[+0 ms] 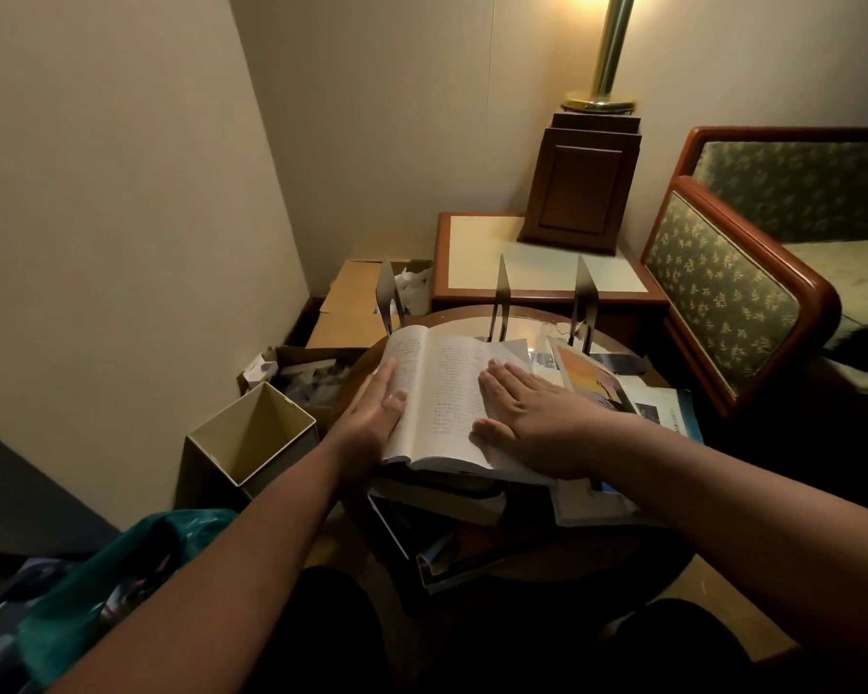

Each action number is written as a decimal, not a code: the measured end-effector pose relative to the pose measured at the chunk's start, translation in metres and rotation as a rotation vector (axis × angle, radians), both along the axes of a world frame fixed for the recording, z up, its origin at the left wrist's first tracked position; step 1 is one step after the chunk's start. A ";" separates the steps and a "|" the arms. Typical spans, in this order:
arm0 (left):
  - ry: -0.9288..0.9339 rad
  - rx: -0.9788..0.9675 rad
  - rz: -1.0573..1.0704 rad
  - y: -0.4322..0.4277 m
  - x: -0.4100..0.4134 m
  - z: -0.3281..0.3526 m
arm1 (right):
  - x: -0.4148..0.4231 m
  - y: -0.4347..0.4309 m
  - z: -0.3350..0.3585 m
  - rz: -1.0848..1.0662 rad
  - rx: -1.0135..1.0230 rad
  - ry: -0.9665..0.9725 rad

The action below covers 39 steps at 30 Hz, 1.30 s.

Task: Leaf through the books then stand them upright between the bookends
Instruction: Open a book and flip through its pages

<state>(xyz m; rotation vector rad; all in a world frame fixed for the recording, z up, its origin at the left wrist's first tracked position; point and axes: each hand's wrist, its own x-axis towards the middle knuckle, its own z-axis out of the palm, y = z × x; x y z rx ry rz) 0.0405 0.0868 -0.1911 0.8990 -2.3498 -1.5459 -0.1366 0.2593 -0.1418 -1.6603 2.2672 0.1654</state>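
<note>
Two flat hands on an open book

The left hand (374, 415) and right hand (532, 413) lie apart, fingers straight, pressing the thick white open paper book (439, 393). Three thin dark metal bookends (499, 298) stand just beyond the fingertips.

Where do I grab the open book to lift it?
Probably by its two outer edges, one hand from each side. The open book lies flat, pages up, fold in the middle. The left hand is at its left edge; the right hand lies flat on the right page.

White-paged open book (442, 388); black bookends (501, 298); green leaf-patterned armchair (717, 288) framed in red-brown wood; brass lamp (610, 47).
</note>
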 end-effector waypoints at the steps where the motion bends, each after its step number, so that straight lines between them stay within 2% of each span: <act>1: -0.005 0.047 0.016 -0.001 0.004 -0.003 | 0.001 0.001 -0.002 -0.007 -0.019 -0.017; 11: 0.013 0.292 0.051 -0.001 0.028 -0.013 | 0.004 0.005 -0.007 -0.037 -0.078 -0.065; 18: 0.106 0.065 0.175 -0.014 0.039 0.020 | 0.004 0.003 0.003 -0.032 -0.065 -0.057; 23: 0.107 -0.339 0.190 -0.018 0.040 0.057 | 0.007 0.002 0.008 -0.005 -0.080 -0.053; 25: 0.130 -0.405 0.172 -0.015 0.036 0.069 | 0.008 0.002 0.011 -0.006 -0.110 -0.048; 32: 0.198 -0.375 0.118 -0.007 0.019 0.117 | 0.013 0.004 0.037 -0.059 -0.249 -0.134; 39: 0.247 -0.271 0.040 0.009 0.002 0.146 | 0.032 0.010 0.068 -0.085 -0.474 -0.439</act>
